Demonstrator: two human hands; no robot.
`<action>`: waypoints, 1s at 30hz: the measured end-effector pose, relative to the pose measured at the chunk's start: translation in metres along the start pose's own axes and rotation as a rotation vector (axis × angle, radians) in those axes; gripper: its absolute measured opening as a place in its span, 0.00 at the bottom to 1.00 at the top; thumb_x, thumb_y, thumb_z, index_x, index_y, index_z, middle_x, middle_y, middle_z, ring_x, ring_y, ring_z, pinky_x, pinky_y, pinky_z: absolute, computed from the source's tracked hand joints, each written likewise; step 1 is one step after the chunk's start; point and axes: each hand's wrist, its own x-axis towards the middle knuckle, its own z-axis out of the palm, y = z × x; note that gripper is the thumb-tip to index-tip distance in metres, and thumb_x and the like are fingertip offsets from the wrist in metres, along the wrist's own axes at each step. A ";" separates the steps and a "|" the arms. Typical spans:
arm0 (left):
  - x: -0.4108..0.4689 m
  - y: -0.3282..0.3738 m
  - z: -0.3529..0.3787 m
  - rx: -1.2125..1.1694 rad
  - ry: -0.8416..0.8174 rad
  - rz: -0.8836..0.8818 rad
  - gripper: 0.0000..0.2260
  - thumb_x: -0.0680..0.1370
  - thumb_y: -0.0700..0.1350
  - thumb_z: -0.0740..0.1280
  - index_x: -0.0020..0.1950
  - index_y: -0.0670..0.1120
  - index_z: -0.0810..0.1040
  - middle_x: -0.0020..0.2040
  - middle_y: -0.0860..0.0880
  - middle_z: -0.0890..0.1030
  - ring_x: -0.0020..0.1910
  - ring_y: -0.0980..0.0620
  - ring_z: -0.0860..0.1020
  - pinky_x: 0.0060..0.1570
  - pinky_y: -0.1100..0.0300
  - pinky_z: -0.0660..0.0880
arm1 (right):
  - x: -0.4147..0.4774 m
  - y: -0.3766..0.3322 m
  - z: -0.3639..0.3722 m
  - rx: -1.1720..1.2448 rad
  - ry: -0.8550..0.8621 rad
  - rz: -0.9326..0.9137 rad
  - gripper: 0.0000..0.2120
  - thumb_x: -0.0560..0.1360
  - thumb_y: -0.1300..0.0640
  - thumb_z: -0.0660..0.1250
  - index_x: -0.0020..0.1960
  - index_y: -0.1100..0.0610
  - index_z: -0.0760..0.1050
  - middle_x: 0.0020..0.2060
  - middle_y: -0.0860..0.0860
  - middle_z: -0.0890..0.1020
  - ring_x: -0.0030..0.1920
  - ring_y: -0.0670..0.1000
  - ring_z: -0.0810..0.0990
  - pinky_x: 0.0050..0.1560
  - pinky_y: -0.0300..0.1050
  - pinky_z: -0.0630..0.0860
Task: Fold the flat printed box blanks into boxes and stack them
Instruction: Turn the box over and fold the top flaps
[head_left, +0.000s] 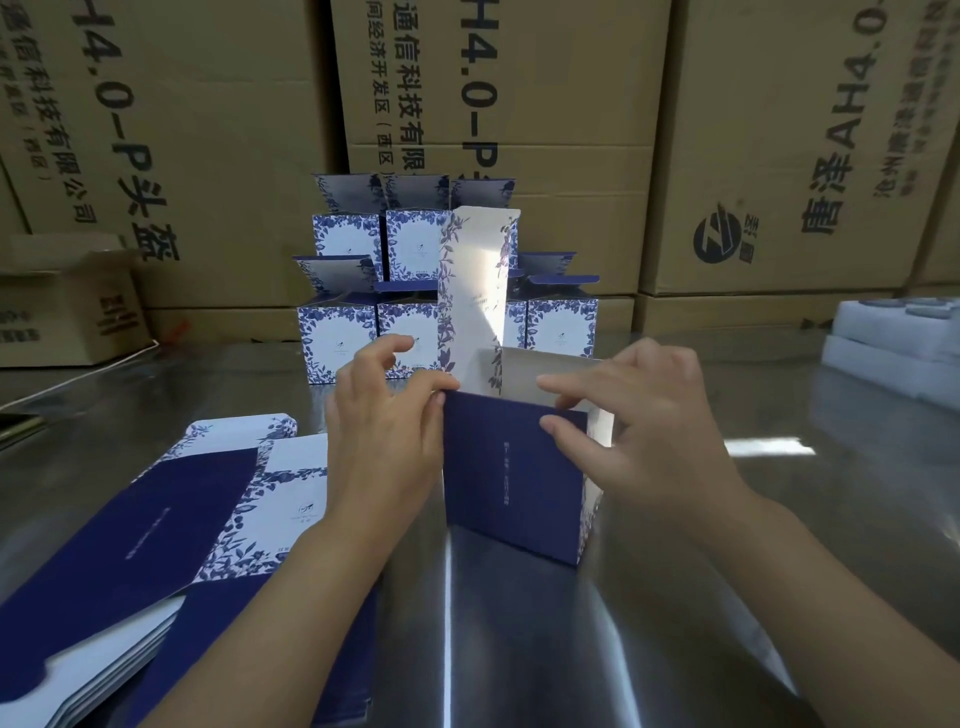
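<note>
A half-formed box (511, 483), dark blue on its near face and floral on its right side, stands upright on the metal table (675, 597). One long white flap (475, 301) of it sticks straight up. My left hand (384, 431) pinches the box's top left corner. My right hand (639, 431) grips the top right corner, thumb on the blue face and fingers over the rim. A pile of flat blue-and-floral blanks (171, 540) lies at my left. Behind stand the finished boxes (447, 291), stacked in two tiers with lids open.
Big brown cartons (519, 104) wall off the back of the table. A smaller open carton (62, 306) sits at the far left. White foam trays (898, 343) lie at the right edge.
</note>
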 end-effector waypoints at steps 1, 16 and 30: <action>0.000 0.000 0.000 0.010 -0.002 -0.014 0.06 0.77 0.40 0.67 0.49 0.50 0.82 0.63 0.43 0.71 0.61 0.41 0.69 0.58 0.43 0.66 | 0.000 -0.001 0.000 0.006 -0.005 -0.002 0.12 0.68 0.53 0.72 0.51 0.50 0.83 0.37 0.41 0.82 0.40 0.47 0.70 0.56 0.39 0.57; 0.001 -0.001 0.000 0.008 -0.015 -0.047 0.07 0.78 0.42 0.63 0.50 0.50 0.81 0.61 0.48 0.74 0.59 0.46 0.69 0.57 0.51 0.63 | 0.001 -0.011 0.001 0.115 0.039 0.097 0.06 0.66 0.54 0.74 0.42 0.50 0.85 0.29 0.40 0.74 0.39 0.44 0.70 0.50 0.32 0.61; 0.009 0.000 0.000 -0.726 -0.090 -0.527 0.13 0.81 0.50 0.59 0.45 0.54 0.82 0.42 0.59 0.83 0.43 0.61 0.80 0.44 0.61 0.72 | 0.002 -0.008 -0.011 0.124 0.289 0.135 0.14 0.78 0.55 0.59 0.44 0.53 0.83 0.39 0.40 0.82 0.42 0.45 0.73 0.49 0.45 0.64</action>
